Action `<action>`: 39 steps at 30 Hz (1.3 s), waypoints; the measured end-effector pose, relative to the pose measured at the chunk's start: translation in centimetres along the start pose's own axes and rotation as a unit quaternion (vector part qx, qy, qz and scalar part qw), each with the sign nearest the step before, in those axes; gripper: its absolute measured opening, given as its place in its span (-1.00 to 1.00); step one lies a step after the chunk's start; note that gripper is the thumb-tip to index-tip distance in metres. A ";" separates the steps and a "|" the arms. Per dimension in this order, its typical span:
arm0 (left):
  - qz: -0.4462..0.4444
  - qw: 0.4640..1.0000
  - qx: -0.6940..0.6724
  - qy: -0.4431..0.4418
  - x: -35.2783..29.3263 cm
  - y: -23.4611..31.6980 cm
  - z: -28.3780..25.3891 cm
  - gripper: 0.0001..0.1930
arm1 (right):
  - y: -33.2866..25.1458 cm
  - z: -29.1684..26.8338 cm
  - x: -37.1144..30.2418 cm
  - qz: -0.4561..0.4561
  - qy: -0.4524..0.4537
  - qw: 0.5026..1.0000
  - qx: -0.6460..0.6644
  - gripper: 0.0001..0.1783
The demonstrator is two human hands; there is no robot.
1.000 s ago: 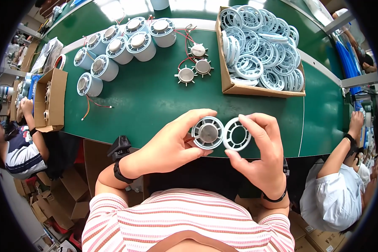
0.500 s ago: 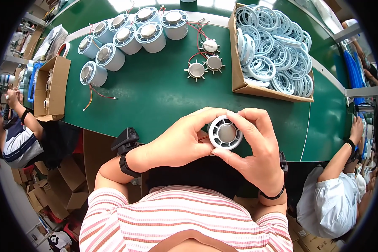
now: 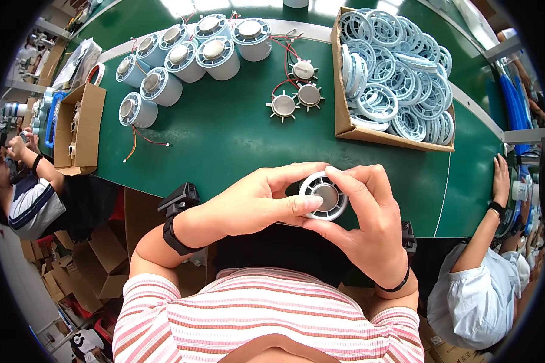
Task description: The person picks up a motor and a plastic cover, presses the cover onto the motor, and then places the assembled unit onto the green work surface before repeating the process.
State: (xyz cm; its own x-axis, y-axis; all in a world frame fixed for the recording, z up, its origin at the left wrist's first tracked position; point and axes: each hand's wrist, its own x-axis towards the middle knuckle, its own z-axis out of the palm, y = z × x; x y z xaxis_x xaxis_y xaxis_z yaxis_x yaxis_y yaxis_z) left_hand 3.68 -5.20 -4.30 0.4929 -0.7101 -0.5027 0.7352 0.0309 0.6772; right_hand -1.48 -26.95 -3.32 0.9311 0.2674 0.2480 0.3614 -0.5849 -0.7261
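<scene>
Near the table's front edge I hold a round silver motor (image 3: 328,195) set in a pale, spoked ring. My left hand (image 3: 254,202) grips its left side, the thumb lying on the silver face. My right hand (image 3: 372,224) closes round the other side, fingers at the upper rim and thumb below. What lies beneath the ring is hidden by my hands. Farther off stand several light-blue cylindrical housings (image 3: 226,68) topped with silver motors. Three loose spoked motors (image 3: 309,95) with red wires lie right of them.
An open cardboard box (image 3: 393,143) at the back right holds many light-blue plastic rings (image 3: 378,101). Another cardboard box (image 3: 89,133) stands at the table's left end. Thin wires (image 3: 132,145) trail from the nearest housing. Other people sit at both sides; one hand (image 3: 501,181) rests on the table at right.
My left thumb has moved from the ring's lower edge onto the motor's silver face. The held piece has shifted slightly left and down. The right-hand person's hand now lies on the table.
</scene>
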 end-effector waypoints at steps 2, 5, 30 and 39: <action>0.020 1.000 -0.007 -0.003 0.2 -0.1 -0.2 -0.33 | 0.0 0.0 0.2 -0.002 -0.002 1.000 0.003 -0.23; 0.064 0.998 -0.018 -0.001 0.0 -0.7 -0.4 -0.39 | -0.2 0.1 0.3 -0.013 -0.008 1.000 0.015 -0.24; 0.167 0.520 0.607 0.577 -10.2 4.2 -12.0 -0.40 | 3.9 -9.8 2.2 -0.035 0.160 0.928 -0.333 -0.65; 0.233 0.604 0.682 0.339 -7.1 2.3 -3.2 -0.35 | 5.2 -8.0 8.6 -0.157 -0.016 0.952 -0.263 -0.79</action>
State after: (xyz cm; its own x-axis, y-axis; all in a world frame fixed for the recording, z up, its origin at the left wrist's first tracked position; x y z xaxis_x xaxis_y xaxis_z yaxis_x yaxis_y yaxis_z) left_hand 3.36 2.14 -0.88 0.9158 -0.3826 0.1222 -0.3976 -0.8206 0.4105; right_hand 8.83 -33.86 0.19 0.7739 0.5107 0.3746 0.6043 -0.7725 -0.1953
